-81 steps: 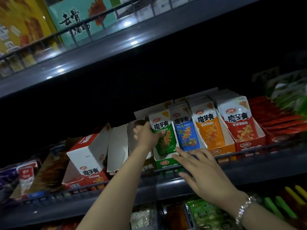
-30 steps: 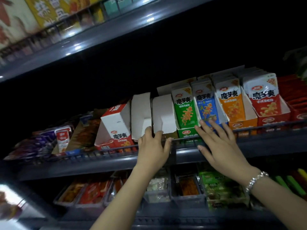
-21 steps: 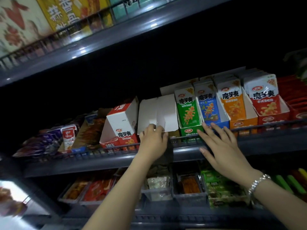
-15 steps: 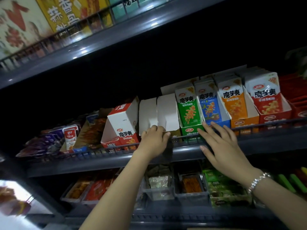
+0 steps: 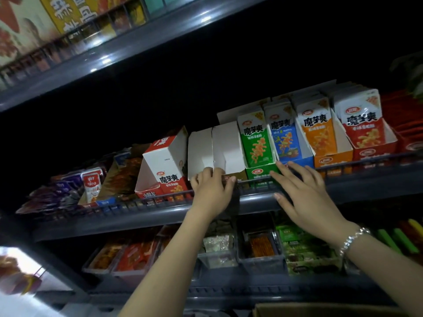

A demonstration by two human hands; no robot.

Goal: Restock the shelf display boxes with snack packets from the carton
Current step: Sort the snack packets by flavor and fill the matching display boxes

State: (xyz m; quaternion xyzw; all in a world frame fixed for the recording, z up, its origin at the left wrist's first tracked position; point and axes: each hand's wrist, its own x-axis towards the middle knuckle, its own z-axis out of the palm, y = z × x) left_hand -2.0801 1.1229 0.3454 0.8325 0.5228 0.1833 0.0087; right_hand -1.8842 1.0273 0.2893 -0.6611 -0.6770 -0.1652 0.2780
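Note:
On the middle shelf (image 5: 254, 200) stand display boxes of upright snack packets: green (image 5: 255, 143), blue (image 5: 283, 138), orange (image 5: 318, 131) and red (image 5: 364, 126). Left of the green one is an empty white display box (image 5: 219, 147), with its flaps up. My left hand (image 5: 211, 191) grips that box's low front edge, fingers curled over it. My right hand (image 5: 302, 193) lies flat with straight fingers, its tips touching the fronts of the green and blue boxes. A brown carton's edge (image 5: 320, 310) shows at the bottom.
A red-and-white display box (image 5: 164, 163) leans tilted left of the empty one, with loose packets (image 5: 91, 184) further left. A wire rail runs along the shelf front. Trays of snacks (image 5: 261, 248) fill the shelf below. An upper shelf (image 5: 137, 42) overhangs.
My left hand dropped from the green packets to the empty box's front. The empty box now sits closer against the green box. My right hand stays flat at the box fronts.

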